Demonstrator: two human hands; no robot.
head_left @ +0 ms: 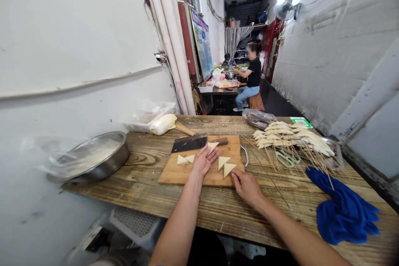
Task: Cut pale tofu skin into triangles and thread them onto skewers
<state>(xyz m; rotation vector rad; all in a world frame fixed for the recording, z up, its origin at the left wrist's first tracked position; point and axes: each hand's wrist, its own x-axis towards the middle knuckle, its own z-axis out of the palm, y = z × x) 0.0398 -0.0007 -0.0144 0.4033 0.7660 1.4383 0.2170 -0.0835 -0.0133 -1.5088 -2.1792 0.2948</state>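
In the head view, my left hand (204,161) is turned palm up over the bamboo cutting board (207,178), its fingers curled around a pale triangular tofu slice (213,146). My right hand (248,188) is by the board's right front edge, thumb and fingers pinched together. Its fingertips lie close to another tofu triangle (229,169); whatever they pinch is hidden. More tofu triangles (182,159) rest on the board's left side and just beyond the right hand. Behind the left hand lies a dark-bladed cleaver (188,143) with a brown handle.
On the right are skewered tofu triangles (289,133), green-handled scissors (284,159), a loose skewer (271,178) and a blue cloth (346,212). A metal basin (120,156), a cabbage (163,124) and a plastic bag stand left. A person (252,72) sits at a farther table.
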